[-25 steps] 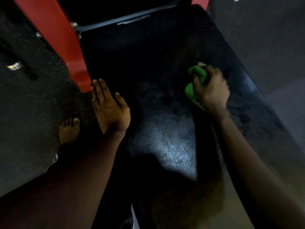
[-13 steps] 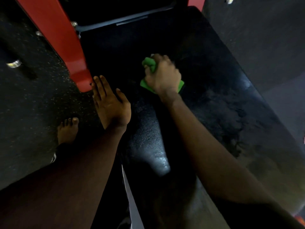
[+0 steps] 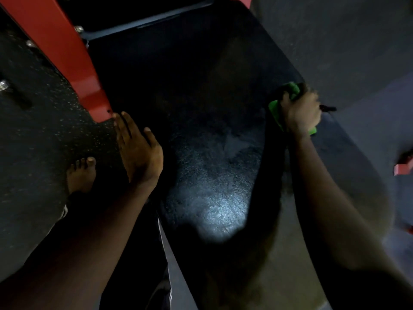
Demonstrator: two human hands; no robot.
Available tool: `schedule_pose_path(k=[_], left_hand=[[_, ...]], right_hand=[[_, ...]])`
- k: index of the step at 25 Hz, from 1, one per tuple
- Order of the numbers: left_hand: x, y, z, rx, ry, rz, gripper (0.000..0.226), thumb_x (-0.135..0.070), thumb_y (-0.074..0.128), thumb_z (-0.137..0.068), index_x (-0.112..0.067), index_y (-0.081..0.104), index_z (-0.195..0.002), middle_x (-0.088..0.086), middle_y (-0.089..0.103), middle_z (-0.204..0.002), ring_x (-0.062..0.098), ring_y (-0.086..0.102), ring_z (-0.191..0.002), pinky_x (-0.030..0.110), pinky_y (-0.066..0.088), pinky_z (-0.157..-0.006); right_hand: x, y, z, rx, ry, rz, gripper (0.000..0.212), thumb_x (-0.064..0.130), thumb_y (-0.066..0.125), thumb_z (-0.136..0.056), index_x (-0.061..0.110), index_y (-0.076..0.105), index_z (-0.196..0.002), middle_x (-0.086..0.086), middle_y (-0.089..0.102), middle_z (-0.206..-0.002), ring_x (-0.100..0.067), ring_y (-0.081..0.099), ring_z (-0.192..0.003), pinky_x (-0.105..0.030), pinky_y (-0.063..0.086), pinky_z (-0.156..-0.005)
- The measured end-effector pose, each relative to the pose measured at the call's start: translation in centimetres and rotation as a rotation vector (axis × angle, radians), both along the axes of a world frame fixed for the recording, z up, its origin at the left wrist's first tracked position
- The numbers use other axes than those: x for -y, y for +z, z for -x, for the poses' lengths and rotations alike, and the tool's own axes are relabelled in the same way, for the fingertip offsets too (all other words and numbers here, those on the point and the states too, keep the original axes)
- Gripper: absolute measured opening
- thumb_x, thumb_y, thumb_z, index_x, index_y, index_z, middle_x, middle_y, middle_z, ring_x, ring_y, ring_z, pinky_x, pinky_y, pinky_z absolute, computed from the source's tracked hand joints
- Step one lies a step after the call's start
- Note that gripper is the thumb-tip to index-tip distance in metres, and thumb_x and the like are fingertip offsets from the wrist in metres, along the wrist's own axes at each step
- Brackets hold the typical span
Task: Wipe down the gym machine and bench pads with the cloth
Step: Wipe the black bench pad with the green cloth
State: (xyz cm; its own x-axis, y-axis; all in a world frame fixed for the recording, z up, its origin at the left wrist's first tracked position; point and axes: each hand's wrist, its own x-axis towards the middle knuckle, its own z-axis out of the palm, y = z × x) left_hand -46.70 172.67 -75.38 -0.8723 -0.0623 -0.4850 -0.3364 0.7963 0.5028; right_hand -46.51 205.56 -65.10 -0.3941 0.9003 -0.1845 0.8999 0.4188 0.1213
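Head view: our right hand (image 3: 300, 113), clamped on the green cloth (image 3: 274, 110), has swept from mid-pad (image 3: 201, 97) to its right edge. Left hand (image 3: 138, 151) stays flat, bracing the left edge. Far end probably still needs wiping.

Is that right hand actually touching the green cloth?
Touching. The head view shows the right hand with its fingers curled round the green cloth, holding it against the black pad.

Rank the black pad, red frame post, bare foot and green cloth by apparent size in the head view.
1. black pad
2. red frame post
3. bare foot
4. green cloth, though the right hand covers much of it, so its place is unsure.
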Motion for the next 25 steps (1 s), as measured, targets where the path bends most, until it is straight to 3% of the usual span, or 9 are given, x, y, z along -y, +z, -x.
schedule_pose_path(k=[5,9,12,16,19,22,25], left_hand=[[-0.1,1.3,-3.5,-0.045,-0.022,0.009,0.062,-0.028,0.026,-0.102,0.001,0.016,-0.157,0.019,0.013,-0.165,0.03,0.011,-0.153,0.033,0.006,-0.124],[-0.1,0.9,-3.4,-0.07,-0.034,0.04,0.062,-0.029,0.026,-0.102,-0.001,0.017,-0.157,0.017,0.014,-0.165,0.029,0.012,-0.153,0.031,0.005,-0.123],[-0.2,0.8,-3.5,-0.068,-0.024,0.05,0.062,-0.03,0.026,-0.103,-0.003,0.015,-0.158,0.015,0.013,-0.165,0.027,0.011,-0.153,0.031,0.005,-0.123],[-0.4,0.9,-3.5,-0.077,-0.017,0.06,0.063,-0.03,0.025,-0.102,-0.003,0.015,-0.158,0.015,0.014,-0.165,0.027,0.012,-0.153,0.034,0.007,-0.123],[-0.4,0.8,-3.5,-0.075,-0.014,0.064,0.063,-0.032,0.023,-0.102,-0.005,0.013,-0.158,0.013,0.012,-0.166,0.026,0.01,-0.154,0.034,0.007,-0.124],[-0.3,0.6,-3.6,-0.076,-0.028,0.07,0.064,-0.034,0.021,-0.102,-0.005,0.012,-0.159,0.013,0.011,-0.166,0.025,0.01,-0.154,0.034,0.008,-0.124],[-0.3,0.3,-3.6,-0.08,-0.031,0.082,0.064,-0.034,0.021,-0.102,-0.006,0.012,-0.159,0.012,0.011,-0.166,0.025,0.011,-0.154,0.034,0.008,-0.124]], right_hand=[[12.4,-3.7,2.5,-0.018,0.351,0.259,0.047,0.041,0.058,-0.091,0.035,0.055,-0.137,0.002,0.057,-0.136,-0.026,0.059,-0.118,-0.038,0.048,-0.091],[16.9,-3.8,2.3,-0.016,0.623,0.474,0.042,0.039,0.06,-0.091,0.034,0.058,-0.132,0.005,0.056,-0.136,-0.024,0.06,-0.116,-0.041,0.053,-0.089],[10.5,-2.6,0.9,-0.022,0.568,0.432,0.047,0.037,0.06,-0.091,0.037,0.055,-0.138,0.008,0.054,-0.141,-0.024,0.059,-0.12,-0.04,0.05,-0.093],[-1.9,0.6,-2.7,-0.035,0.195,0.12,0.048,0.044,0.056,-0.087,0.025,0.058,-0.132,-0.009,0.062,-0.128,-0.036,0.061,-0.115,-0.045,0.051,-0.088],[-4.0,1.0,-2.4,-0.025,0.013,0.026,0.047,0.048,0.054,-0.088,0.021,0.059,-0.126,-0.013,0.062,-0.128,-0.039,0.061,-0.116,-0.045,0.049,-0.092],[0.7,-0.9,-0.2,0.017,0.12,0.013,0.048,0.046,0.054,-0.092,0.021,0.055,-0.133,-0.009,0.057,-0.134,-0.037,0.06,-0.118,-0.042,0.047,-0.091],[7.5,-2.9,1.6,0.008,0.303,0.144,0.048,0.047,0.056,-0.091,0.031,0.054,-0.136,-0.001,0.057,-0.134,-0.03,0.061,-0.116,-0.039,0.048,-0.087]])
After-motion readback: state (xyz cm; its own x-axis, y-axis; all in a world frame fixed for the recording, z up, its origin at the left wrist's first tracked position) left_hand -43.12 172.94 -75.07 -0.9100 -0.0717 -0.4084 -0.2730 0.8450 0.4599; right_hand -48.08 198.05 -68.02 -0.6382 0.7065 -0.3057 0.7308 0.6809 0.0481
